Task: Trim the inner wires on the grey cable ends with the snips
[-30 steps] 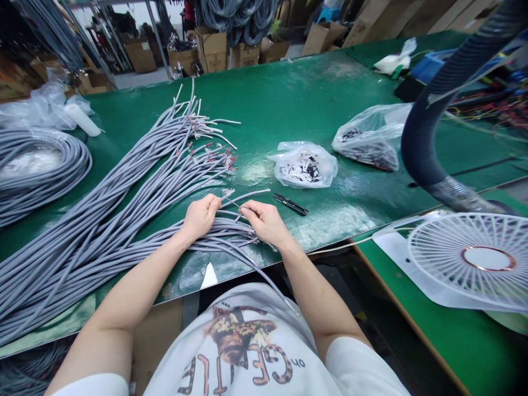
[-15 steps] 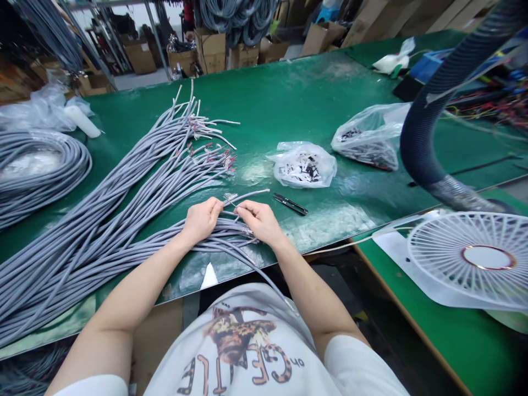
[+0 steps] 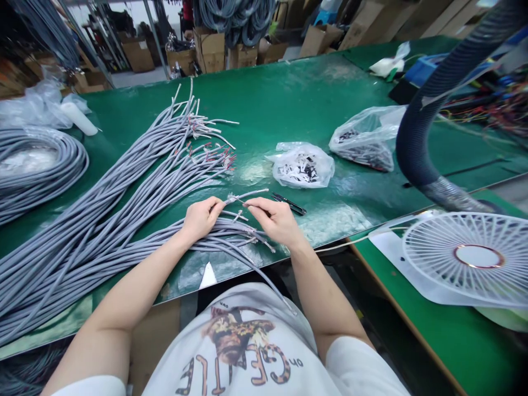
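Observation:
My left hand [image 3: 202, 220] is closed round a grey cable [image 3: 253, 193] close to its end, and the cable's tip sticks out to the right. Frayed silvery strands show where it is opened. In a pinch, the fingers of my right hand [image 3: 273, 220] hold a thin strand [image 3: 238, 200] drawn away from that cable. Below both hands lies a bundle of grey cables [image 3: 165, 242]. Black thread snips [image 3: 299, 208] rest just beyond my right hand, partly covered by it.
More grey cables [image 3: 136, 159] with stripped red and white ends spread leftward. A plastic bag of small black and white pieces [image 3: 303, 165] and another bag [image 3: 365, 143] stand beyond. A thick black hose [image 3: 416, 132] and white fan [image 3: 474, 258] occupy the right.
My right hand has moved to the right, away from my left, drawing the strand out from the cable. It now covers part of the snips. My left hand stays in place.

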`<state>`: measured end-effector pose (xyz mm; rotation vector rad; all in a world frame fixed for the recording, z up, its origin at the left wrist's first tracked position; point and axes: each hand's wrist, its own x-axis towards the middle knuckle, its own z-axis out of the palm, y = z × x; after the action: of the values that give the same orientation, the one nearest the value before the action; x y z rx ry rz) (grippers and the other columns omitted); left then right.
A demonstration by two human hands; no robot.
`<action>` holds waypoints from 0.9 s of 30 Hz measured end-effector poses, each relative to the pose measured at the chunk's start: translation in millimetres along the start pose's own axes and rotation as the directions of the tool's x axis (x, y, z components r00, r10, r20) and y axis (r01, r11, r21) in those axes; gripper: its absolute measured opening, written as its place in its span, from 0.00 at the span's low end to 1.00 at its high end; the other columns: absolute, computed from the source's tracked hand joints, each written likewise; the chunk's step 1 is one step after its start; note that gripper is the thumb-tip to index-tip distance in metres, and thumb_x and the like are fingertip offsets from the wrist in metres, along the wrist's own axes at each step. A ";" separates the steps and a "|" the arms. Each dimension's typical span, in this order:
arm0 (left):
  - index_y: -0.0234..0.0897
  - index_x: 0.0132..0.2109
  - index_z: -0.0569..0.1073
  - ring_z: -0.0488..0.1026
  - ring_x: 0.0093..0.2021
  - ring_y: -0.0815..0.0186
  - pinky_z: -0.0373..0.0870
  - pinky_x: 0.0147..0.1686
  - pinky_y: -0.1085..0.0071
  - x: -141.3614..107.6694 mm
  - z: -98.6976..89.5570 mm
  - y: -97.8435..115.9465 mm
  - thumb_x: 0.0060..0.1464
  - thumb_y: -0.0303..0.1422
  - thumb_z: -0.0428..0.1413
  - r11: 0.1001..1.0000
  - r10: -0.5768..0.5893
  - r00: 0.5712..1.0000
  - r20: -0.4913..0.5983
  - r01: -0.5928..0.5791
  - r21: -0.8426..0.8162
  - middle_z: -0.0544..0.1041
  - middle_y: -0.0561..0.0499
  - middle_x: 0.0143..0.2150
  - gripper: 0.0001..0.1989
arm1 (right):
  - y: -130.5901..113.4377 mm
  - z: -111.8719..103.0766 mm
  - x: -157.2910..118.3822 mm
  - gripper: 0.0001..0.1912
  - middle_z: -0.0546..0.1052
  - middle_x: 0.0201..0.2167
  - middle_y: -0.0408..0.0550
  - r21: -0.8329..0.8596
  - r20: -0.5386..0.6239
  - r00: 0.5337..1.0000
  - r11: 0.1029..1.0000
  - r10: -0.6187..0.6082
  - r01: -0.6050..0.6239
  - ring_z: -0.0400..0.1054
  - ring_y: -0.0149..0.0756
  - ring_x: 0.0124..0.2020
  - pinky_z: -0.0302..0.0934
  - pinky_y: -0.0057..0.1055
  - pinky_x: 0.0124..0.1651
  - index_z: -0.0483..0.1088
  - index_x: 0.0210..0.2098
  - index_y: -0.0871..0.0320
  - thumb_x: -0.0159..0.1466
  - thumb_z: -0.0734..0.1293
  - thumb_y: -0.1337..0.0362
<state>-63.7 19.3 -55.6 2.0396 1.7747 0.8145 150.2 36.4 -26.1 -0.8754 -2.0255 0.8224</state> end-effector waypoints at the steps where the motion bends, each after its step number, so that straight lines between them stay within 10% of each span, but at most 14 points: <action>1: 0.38 0.38 0.76 0.75 0.32 0.66 0.65 0.34 0.72 -0.8 0.1 -0.3 0.61 0.39 0.47 1.000 0.011 1.000 -0.019 -0.011 -0.014 0.80 0.51 0.32 0.15 | 5.7 -1.7 -1.5 0.11 0.80 0.35 0.48 -0.063 -0.009 1.000 0.998 0.002 -0.002 0.74 0.33 0.34 0.64 0.26 0.38 0.76 0.38 0.59 0.65 0.61 0.65; 15: 0.37 0.38 0.78 0.76 0.33 0.67 0.67 0.34 0.73 -5.2 3.2 -3.3 0.59 0.38 0.53 0.948 0.309 0.930 -0.199 -0.283 0.148 0.81 0.50 0.32 0.11 | 22.7 -11.1 -9.3 0.11 0.82 0.36 0.47 -0.346 0.033 0.998 0.936 -0.059 0.067 0.77 0.35 0.36 0.66 0.26 0.38 0.77 0.37 0.56 0.64 0.62 0.64; 27: 0.37 0.37 0.78 0.75 0.31 0.67 0.66 0.33 0.73 -6.3 -0.6 -0.8 0.60 0.41 0.51 0.944 0.307 0.943 -0.129 -0.285 0.165 0.80 0.49 0.31 0.15 | 26.3 -11.9 0.1 0.11 0.82 0.35 0.47 -0.388 0.192 0.981 0.918 -0.002 0.078 0.75 0.36 0.34 0.62 0.27 0.36 0.77 0.36 0.56 0.64 0.62 0.65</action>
<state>-65.2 13.2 -56.9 2.4420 1.6673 0.9773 167.8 54.1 -40.5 -1.0011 -2.4195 0.4909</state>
